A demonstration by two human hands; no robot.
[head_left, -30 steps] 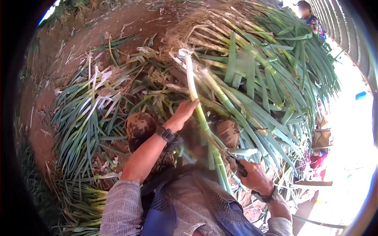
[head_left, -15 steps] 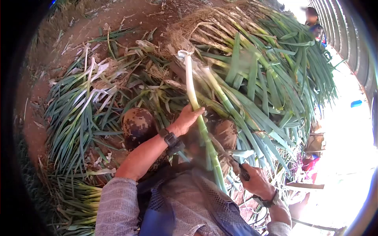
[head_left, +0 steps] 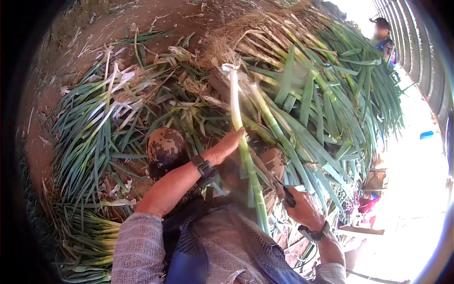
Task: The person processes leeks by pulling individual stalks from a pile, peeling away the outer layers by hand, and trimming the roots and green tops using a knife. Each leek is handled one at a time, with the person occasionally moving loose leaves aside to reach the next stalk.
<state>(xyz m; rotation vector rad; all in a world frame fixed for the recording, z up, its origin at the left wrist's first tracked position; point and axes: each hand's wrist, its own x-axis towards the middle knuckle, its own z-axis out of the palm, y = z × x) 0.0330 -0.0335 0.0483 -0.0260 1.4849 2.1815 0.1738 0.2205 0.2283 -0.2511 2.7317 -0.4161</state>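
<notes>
My left hand (head_left: 229, 146) is closed around the middle of a long leek (head_left: 235, 102), its thumb along the stalk. The leek stands nearly upright in view, white root end at the top and green leaves running down toward my lap. My right hand (head_left: 306, 208) grips a knife (head_left: 289, 198) by its dark ridged handle. The dull, dirty blade points up and left, close beside the leek's green part; whether it touches cannot be told. Just right of the held leek lies another leek (head_left: 266, 110) with a pale cut end.
A large heap of untrimmed leeks (head_left: 331, 90) with dry roots fills the upper right. Trimmed leeks (head_left: 97, 128) lie on the soil at left, with another bundle (head_left: 97, 239) lower down. Beyond the heap, a person (head_left: 384, 40) is near a ribbed wall (head_left: 416, 42).
My right hand and the knife have moved up slightly, nearer the leek. The left hand's thumb now lies higher along the stalk. The person in the background appears farther into view.
</notes>
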